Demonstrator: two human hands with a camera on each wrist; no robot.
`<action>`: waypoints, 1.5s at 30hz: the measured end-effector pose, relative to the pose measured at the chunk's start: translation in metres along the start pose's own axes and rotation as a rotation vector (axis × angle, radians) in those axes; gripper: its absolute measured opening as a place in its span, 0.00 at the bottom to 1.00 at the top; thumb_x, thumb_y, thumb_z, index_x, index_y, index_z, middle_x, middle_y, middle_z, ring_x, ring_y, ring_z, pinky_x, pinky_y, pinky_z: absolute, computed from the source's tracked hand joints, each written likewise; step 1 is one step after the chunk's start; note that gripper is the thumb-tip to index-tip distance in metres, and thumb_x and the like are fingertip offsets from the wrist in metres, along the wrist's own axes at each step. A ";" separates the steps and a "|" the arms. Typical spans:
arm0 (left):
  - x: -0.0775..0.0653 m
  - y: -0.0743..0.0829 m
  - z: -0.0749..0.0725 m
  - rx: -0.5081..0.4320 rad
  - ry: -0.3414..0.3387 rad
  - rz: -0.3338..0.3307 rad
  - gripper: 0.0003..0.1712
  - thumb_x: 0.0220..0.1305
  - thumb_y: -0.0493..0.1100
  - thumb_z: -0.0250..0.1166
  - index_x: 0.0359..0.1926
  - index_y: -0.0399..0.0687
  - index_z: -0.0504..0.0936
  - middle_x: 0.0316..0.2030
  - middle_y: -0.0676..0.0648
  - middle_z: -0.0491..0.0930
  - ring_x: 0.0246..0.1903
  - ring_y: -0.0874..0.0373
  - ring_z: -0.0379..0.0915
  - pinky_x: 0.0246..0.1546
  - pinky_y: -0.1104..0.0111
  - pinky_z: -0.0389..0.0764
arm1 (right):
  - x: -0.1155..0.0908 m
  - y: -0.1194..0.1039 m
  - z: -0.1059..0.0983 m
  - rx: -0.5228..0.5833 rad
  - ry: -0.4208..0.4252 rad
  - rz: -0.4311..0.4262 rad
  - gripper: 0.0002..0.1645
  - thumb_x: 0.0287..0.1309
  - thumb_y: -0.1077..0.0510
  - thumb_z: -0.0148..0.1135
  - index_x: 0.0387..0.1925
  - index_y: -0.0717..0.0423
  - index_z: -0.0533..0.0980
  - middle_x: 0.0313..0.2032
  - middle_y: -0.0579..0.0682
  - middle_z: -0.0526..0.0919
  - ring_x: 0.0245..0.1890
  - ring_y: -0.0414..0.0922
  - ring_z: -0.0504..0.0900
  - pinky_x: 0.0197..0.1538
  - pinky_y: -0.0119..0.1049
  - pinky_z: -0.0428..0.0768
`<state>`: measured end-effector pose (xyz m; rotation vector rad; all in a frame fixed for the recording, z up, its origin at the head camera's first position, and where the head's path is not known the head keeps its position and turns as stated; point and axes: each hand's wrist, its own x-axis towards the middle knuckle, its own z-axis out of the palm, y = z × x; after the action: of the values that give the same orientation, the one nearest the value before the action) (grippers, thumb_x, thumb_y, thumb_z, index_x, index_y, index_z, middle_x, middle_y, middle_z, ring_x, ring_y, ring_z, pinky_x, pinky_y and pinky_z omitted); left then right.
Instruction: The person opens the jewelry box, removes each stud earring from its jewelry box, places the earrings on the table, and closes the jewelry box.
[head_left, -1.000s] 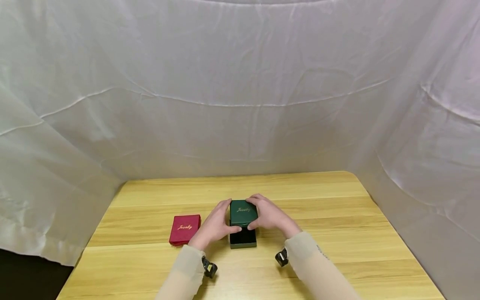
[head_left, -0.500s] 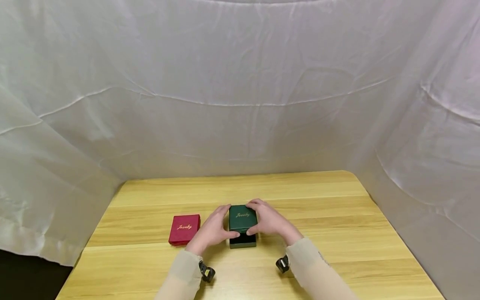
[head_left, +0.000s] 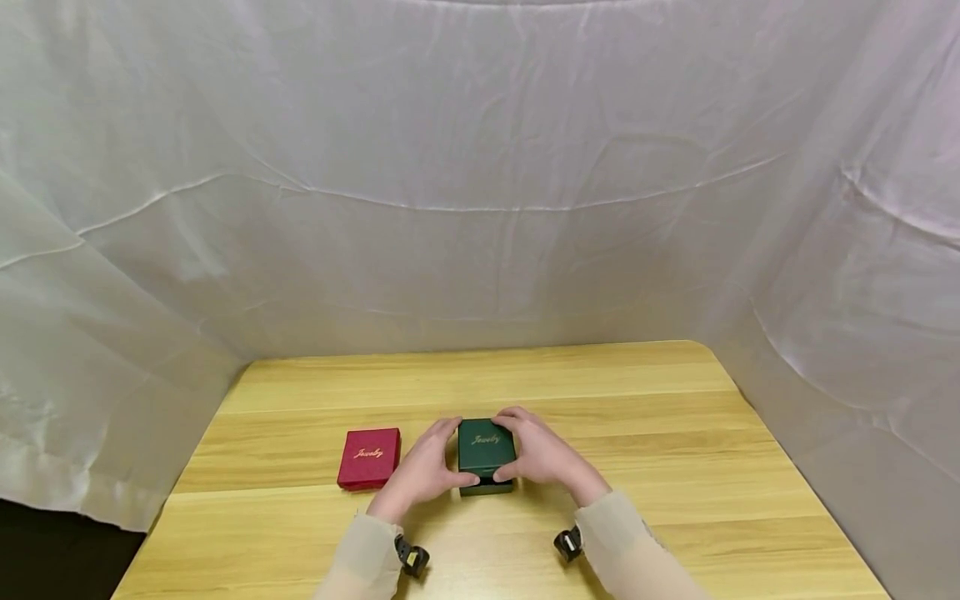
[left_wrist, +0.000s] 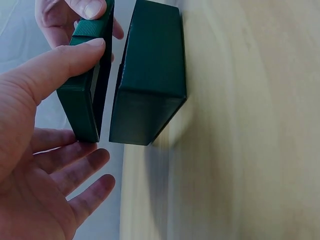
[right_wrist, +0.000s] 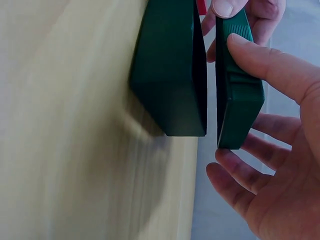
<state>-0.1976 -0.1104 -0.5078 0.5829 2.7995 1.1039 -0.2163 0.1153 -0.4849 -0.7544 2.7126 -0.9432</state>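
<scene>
Both hands hold the green lid [head_left: 486, 446] of a jewelry box, gold "Jewelry" lettering on its top. My left hand [head_left: 426, 468] grips its left side, thumb on the near edge and a finger at the far corner. On the other side my right hand [head_left: 538, 450] pinches it the same way. Below, the green box base [left_wrist: 152, 55] stands on the table; in both wrist views a narrow gap parts it from the lid [right_wrist: 240, 95]. Only the base's near edge shows in the head view, and its inside is hidden.
A red jewelry box [head_left: 369, 458] with its lid on lies to the left, close to the left forearm. The wooden table [head_left: 637, 433] is bounded by pale cloth [head_left: 480, 250] at the back and sides. Each wrist carries a small black camera [head_left: 412, 557].
Both hands have brought the green lid nearer the person, over the base, so that less of the base's dark inside shows. The red box has stayed put.
</scene>
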 end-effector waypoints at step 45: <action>-0.012 -0.007 0.010 -0.043 0.027 0.019 0.54 0.46 0.48 0.81 0.69 0.33 0.64 0.64 0.39 0.68 0.59 0.43 0.68 0.60 0.49 0.71 | -0.008 0.003 0.016 0.007 0.018 -0.028 0.51 0.41 0.52 0.82 0.66 0.64 0.68 0.63 0.56 0.67 0.59 0.53 0.71 0.60 0.52 0.72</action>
<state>-0.1866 -0.1130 -0.5202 0.5967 2.7909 1.1805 -0.2056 0.1129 -0.4996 -0.7882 2.7198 -0.9700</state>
